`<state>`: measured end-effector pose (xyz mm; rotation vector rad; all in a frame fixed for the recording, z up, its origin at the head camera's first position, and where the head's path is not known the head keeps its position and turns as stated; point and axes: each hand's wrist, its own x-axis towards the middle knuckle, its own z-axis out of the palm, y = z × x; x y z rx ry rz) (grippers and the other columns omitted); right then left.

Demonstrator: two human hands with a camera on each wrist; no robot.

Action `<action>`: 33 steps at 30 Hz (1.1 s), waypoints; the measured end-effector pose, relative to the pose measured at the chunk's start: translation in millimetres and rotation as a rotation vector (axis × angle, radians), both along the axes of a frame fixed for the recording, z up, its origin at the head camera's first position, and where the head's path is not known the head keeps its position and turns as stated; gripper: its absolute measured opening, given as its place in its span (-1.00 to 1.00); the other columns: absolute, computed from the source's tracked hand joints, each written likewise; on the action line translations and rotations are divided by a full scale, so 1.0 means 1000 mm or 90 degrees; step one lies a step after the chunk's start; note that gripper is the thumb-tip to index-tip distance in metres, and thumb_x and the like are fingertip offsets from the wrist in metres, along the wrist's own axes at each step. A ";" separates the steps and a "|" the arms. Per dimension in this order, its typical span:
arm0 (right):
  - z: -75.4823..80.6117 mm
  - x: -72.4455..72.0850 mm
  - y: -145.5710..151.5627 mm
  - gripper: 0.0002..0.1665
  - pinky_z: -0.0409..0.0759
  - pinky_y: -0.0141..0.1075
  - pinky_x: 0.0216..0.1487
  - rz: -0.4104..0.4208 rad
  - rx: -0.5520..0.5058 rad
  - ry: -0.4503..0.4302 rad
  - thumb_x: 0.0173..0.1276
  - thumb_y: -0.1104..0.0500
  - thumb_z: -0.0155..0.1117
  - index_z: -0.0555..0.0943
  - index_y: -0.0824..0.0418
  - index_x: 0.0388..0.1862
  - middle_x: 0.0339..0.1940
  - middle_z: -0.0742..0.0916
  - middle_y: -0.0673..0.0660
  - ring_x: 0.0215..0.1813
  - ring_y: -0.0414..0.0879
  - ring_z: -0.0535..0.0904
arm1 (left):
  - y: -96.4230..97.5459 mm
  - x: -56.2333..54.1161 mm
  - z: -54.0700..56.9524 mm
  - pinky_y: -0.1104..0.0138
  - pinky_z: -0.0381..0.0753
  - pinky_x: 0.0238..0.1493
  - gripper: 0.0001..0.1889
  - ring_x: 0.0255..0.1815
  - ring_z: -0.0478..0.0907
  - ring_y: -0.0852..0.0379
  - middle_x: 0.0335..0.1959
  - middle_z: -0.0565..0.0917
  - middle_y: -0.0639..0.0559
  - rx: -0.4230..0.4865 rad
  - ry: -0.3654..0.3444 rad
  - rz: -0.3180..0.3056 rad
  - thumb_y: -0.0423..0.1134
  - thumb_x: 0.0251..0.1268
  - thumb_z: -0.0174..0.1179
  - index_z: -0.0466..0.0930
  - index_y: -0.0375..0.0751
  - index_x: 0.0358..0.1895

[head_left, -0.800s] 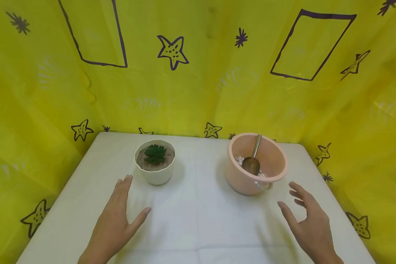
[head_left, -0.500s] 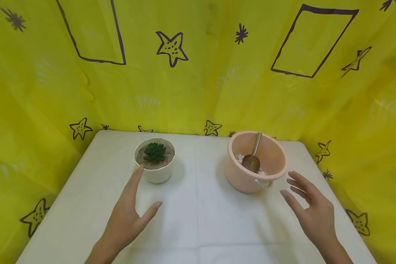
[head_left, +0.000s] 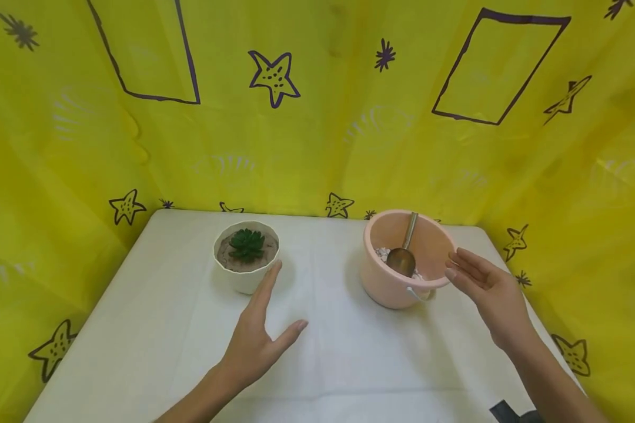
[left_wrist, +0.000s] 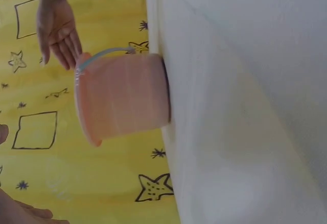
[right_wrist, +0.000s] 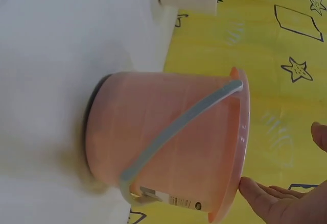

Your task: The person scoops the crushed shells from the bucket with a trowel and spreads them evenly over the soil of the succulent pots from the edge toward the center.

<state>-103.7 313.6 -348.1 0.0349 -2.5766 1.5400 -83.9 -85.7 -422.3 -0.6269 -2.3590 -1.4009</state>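
A pink bucket (head_left: pixel 388 288) stands upright at the back right of the table. Inside lie small whitish pieces (head_left: pixel 383 254) and a metal scoop (head_left: pixel 402 261), its handle leaning on the far rim. My right hand (head_left: pixel 497 299) is at the bucket's right rim, fingertips right at the edge and fingers loosely extended; the right wrist view shows a finger (right_wrist: pixel 250 191) at the rim. My left hand (head_left: pixel 254 343) hovers with fingers straight and thumb spread, holding nothing. Its fingertips overlap the front of a white pot (head_left: pixel 246 281) holding a green succulent (head_left: pixel 246 245).
A pale bail handle (right_wrist: pixel 173 127) hangs down the bucket's side. White cloth covers the table (head_left: pixel 344 364). Yellow curtains (head_left: pixel 317 147) with drawn stars close off the back and sides. A dark object (head_left: pixel 505 411) shows at the bottom right, by the right forearm.
My left hand has moved right and slightly forward, past the front of the pot. My right hand has come forward and left to the bucket's rim. Bucket and pot stay put.
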 end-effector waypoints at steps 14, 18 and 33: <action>0.018 -0.040 -0.002 -0.13 0.45 -0.18 0.36 0.065 0.008 -0.141 0.68 -0.09 0.13 0.16 0.48 0.64 0.58 0.37 0.45 0.48 0.13 0.47 | 0.033 -0.032 -0.018 -0.14 0.14 0.58 0.00 0.69 0.04 -0.12 0.69 0.15 -0.12 0.036 -0.099 -0.009 -0.12 0.34 0.48 0.05 -0.23 0.70; 0.021 -0.047 -0.001 -0.09 0.35 0.05 0.41 0.079 0.022 -0.155 0.69 -0.10 0.11 0.09 0.52 0.64 0.60 0.30 0.51 0.55 0.37 0.31 | 0.043 -0.039 -0.018 -0.12 0.13 0.59 0.01 0.69 0.02 -0.09 0.69 0.12 -0.12 0.047 -0.111 -0.013 -0.11 0.35 0.48 0.02 -0.22 0.71; 0.019 -0.087 -0.013 -0.20 0.42 -0.02 0.38 0.067 0.036 -0.205 0.73 0.04 0.05 0.09 0.58 0.61 0.59 0.24 0.58 0.56 0.38 0.28 | 0.080 -0.057 -0.016 -0.08 0.08 0.61 -0.02 0.71 -0.05 -0.08 0.72 0.04 -0.13 0.052 -0.150 -0.054 -0.08 0.45 0.39 -0.05 -0.23 0.72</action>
